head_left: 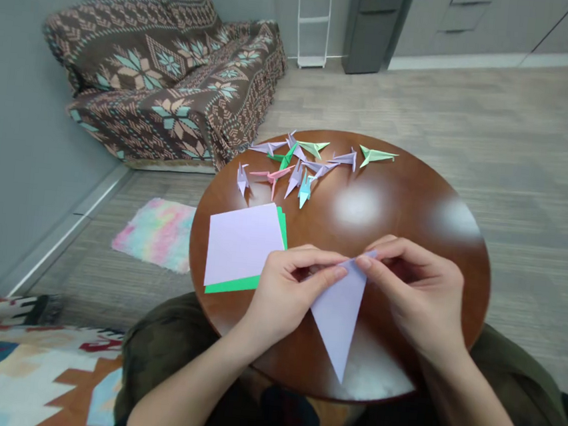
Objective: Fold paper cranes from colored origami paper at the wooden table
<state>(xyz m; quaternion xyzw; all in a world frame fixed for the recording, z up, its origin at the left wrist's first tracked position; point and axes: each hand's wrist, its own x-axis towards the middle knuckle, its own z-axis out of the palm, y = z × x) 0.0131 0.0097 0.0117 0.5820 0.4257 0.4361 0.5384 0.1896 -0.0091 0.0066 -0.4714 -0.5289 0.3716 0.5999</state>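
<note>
A lavender sheet of origami paper [340, 319], folded to a long point, hangs between my two hands above the table's near half. My left hand [291, 282] pinches its upper left edge between thumb and forefinger. At its top corner, my right hand [420, 286] is closed on the paper with thumb and fingertips. The paper's sharp end points down toward me. Left of my left hand lies a stack of square paper [243, 246], lavender on top with green sheets sticking out below. Exact creases under my fingertips are hidden.
Several folded paper cranes [295, 174] in lavender, green, pink and blue sit at the far side of the round brown table [406, 198]. A covered sofa [175, 89] stands beyond at left, near a fluffy pastel mat [156, 234]. A patterned cloth [37, 377] lies at lower left.
</note>
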